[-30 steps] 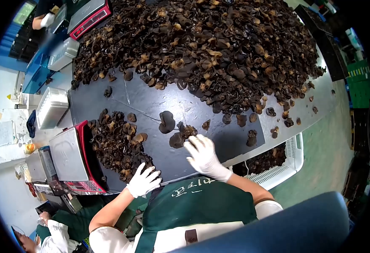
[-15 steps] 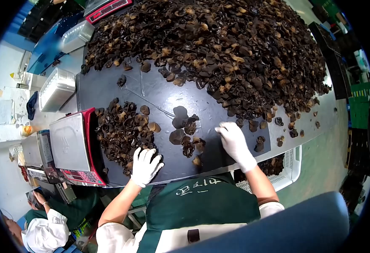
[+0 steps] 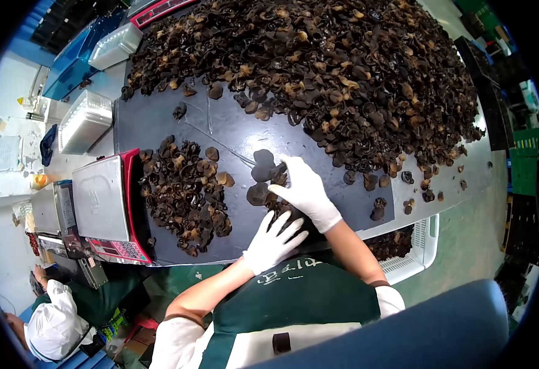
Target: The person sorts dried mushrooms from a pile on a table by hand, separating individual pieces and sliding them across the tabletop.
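Observation:
Both of my hands wear white gloves and are close together over a small group of dark wood ear mushrooms (image 3: 263, 166) at the table's front. My left hand (image 3: 275, 242) reaches in from below with its fingers spread, over the near mushrooms and partly hiding them. To its upper right, my right hand (image 3: 308, 194) has thumb and fingers apart, curved around the right side of the group. Whether its fingertips touch the mushrooms I cannot tell. A larger sorted heap of wood ears (image 3: 186, 190) lies to the left.
A big pile of wood ears (image 3: 318, 67) covers the back of the dark table mat (image 3: 220, 132). At left stand a red-edged scale (image 3: 101, 200) and stacked clear plastic trays (image 3: 86, 123). A white crate (image 3: 426, 246) sits below the right edge. Another person (image 3: 57, 323) works at lower left.
My left hand has moved right, from the left heap to the small group. My right hand has moved left and is now beside that group, its fingers more spread.

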Demonstrator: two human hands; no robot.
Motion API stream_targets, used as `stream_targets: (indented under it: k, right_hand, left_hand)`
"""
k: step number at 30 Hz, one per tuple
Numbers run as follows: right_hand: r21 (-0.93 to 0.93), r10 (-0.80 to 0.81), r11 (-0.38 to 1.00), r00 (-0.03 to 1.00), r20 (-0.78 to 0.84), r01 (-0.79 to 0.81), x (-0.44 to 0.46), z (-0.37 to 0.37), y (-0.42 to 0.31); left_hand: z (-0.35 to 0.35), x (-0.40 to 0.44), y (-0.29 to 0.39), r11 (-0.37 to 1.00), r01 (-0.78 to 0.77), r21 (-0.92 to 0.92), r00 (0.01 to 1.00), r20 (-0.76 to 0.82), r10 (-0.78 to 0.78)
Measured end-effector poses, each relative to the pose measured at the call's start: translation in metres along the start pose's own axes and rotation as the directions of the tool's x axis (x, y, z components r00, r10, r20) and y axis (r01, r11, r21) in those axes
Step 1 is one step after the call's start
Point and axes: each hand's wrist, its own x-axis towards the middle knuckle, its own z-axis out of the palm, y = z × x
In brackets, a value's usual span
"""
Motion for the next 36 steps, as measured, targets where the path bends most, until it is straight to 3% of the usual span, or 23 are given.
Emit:
stream_targets:
  k: [1,2,4,5,6,8,9,10,12,13,16,17,18,21,22,24,25,26,28,32,34,36]
  right_hand:
    - [0.03,0.106,0.994,0.99,0.094,-0.109,0.005,0.007,0.003]
    - [0.032,0.101,0.994,0.99,0.094,-0.105,0.008,0.005,0.005]
    - [0.378,0.236,0.873,0.946,0.223,-0.307,0.01,-0.01,0.015]
    - [0.492,0.235,0.823,0.959,0.159,-0.284,0.001,-0.001,0.041]
    - [0.578,0.326,0.651,0.869,0.372,-0.491,0.0,-0.013,0.057]
    - [0.739,0.357,0.422,0.846,0.397,-0.525,-0.014,-0.019,0.081]
    - [0.756,0.357,0.373,0.835,0.418,-0.538,-0.017,-0.024,0.082]
    - [0.755,0.362,0.374,0.834,0.416,-0.539,-0.02,-0.028,0.08]
    - [0.608,0.409,0.602,0.854,0.323,-0.518,-0.021,-0.028,0.069]
    - [0.506,0.338,0.763,0.916,0.218,-0.402,-0.02,-0.026,0.059]
    - [0.287,0.181,0.936,0.978,0.104,-0.203,-0.01,-0.031,0.01]
    - [0.221,0.03,0.975,0.999,0.031,-0.036,-0.008,-0.023,0.011]
    - [0.223,0.031,0.974,0.999,0.031,-0.037,-0.007,-0.015,0.021]
    - [0.269,0.198,0.926,0.948,0.247,-0.264,-0.001,-0.008,0.039]
    - [0.333,0.167,0.921,0.977,0.135,-0.203,-0.003,-0.007,0.046]
    - [0.63,0.31,0.587,0.861,0.404,-0.507,-0.007,-0.021,0.06]
    - [0.708,0.307,0.433,0.83,0.466,-0.557,-0.008,-0.033,0.052]
    - [0.708,0.313,0.434,0.83,0.461,-0.557,-0.013,-0.031,0.06]
    - [0.773,0.315,0.183,0.781,0.539,-0.607,-0.024,-0.029,0.074]
    - [0.763,0.363,0.064,0.727,0.582,-0.643,-0.033,-0.036,0.07]
    - [0.758,0.364,0.086,0.728,0.581,-0.647,-0.035,-0.04,0.065]
    - [0.757,0.347,0.107,0.738,0.579,-0.645,-0.04,-0.04,0.067]
  left_hand:
    - [0.002,0.012,0.0,0.999,0.038,0.022,0.999,0.028,-0.039]
    - [0.002,0.021,-0.002,0.996,0.077,0.043,0.996,0.051,-0.079]
    - [0.006,0.02,-0.017,0.977,0.178,0.114,0.983,0.018,-0.181]
    - [0.007,0.013,-0.022,0.963,0.233,0.134,0.972,-0.029,-0.231]
    - [0.009,0.006,-0.026,0.947,0.285,0.15,0.958,-0.076,-0.277]
    - [0.005,-0.006,-0.034,0.925,0.347,0.157,0.93,-0.184,-0.318]
    - [0.003,-0.011,-0.037,0.923,0.367,0.115,0.916,-0.219,-0.337]
    - [0.0,-0.013,-0.037,0.919,0.388,0.074,0.899,-0.25,-0.359]
    - [-0.003,-0.01,-0.042,0.918,0.397,0.014,0.889,-0.255,-0.38]
    - [-0.008,-0.003,-0.042,0.906,0.424,0.006,0.875,-0.262,-0.407]
    - [-0.016,0.015,-0.052,0.872,0.489,0.002,0.844,-0.254,-0.473]
    - [-0.013,0.019,-0.062,0.889,0.456,0.035,0.865,-0.253,-0.433]
    - [-0.011,0.022,-0.072,0.904,0.422,0.067,0.884,-0.252,-0.394]
    - [-0.016,0.039,-0.089,0.861,0.456,0.226,0.89,-0.122,-0.44]
    - [-0.018,0.038,-0.094,0.845,0.46,0.271,0.887,-0.1,-0.451]
    - [-0.024,0.037,-0.096,0.825,0.479,0.3,0.877,-0.131,-0.462]
    - [-0.027,0.034,-0.096,0.81,0.499,0.308,0.866,-0.15,-0.477]
    - [-0.028,0.03,-0.097,0.796,0.517,0.315,0.856,-0.167,-0.49]
    - [-0.025,0.018,-0.1,0.774,0.552,0.311,0.834,-0.205,-0.512]
    - [-0.026,0.013,-0.09,0.775,0.559,0.297,0.827,-0.266,-0.495]
    - [-0.034,0.03,-0.064,0.844,0.484,0.232,0.861,-0.301,-0.411]
    - [-0.051,0.062,-0.027,0.922,0.371,0.114,0.925,-0.132,-0.356]
